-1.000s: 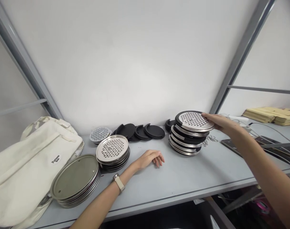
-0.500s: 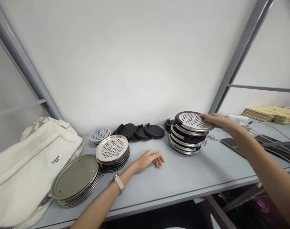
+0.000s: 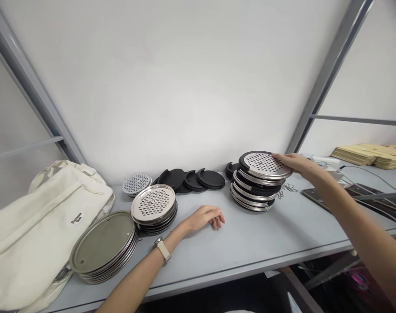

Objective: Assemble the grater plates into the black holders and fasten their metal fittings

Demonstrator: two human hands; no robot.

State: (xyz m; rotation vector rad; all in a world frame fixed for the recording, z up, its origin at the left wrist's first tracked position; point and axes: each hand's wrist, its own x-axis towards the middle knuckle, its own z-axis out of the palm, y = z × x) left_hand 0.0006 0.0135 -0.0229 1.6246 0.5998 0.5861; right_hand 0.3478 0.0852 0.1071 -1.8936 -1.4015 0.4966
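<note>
And there was the right hand, its fingers on the right edge of the perforated disc that topped the tall stack! Whether that grip had clamped the rim or merely rested on it, nobody could tell: the underside was hidden. The left hand lay on the worktop, fingers loosely curled, holding nothing, well apart from the pile.

Here was the danger: metal rims and black rings sat unevenly, the upper layers jutting right over the lower ones. A sideways push or a hard press on that right edge could have tipped the top disc, or sent several layers sliding. Smooth metal, if it proved slippery, would have made matters worse, and the left hand offered the stack no support.

To the right, close by, lay the small wire hooks; a toppling layer could have scattered them or come to rest crooked on top. Behind on the left, a black cover sat close to the pile and might have been knocked. And those perforations looked rough, so a dragging fingertip risked a scrape!
</note>
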